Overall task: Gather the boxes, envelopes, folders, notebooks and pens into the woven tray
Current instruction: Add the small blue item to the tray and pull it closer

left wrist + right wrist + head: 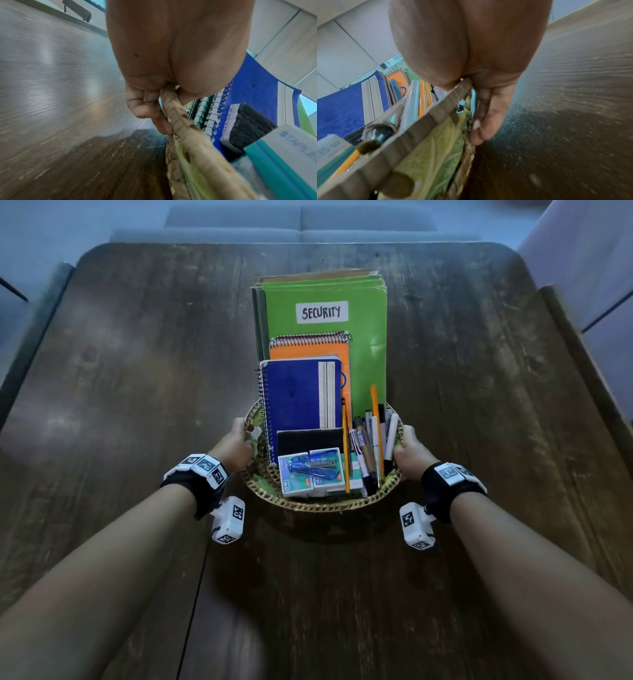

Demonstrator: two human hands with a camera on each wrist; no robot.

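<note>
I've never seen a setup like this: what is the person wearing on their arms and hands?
Both hands, left and right, are bare, with bare forearms and no sleeves. Each wrist has a black band topped with white blocks printed with black-and-white square codes, and a small white box with the same codes hangs below it.

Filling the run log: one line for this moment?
left hand: grips woven tray rim | right hand: grips rim | tray: loaded

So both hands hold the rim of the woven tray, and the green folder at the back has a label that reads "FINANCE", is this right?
Not quite. In the head view the green folder's label reads "SECURITY". The left hand and right hand do grip the woven tray by its rim.
</note>
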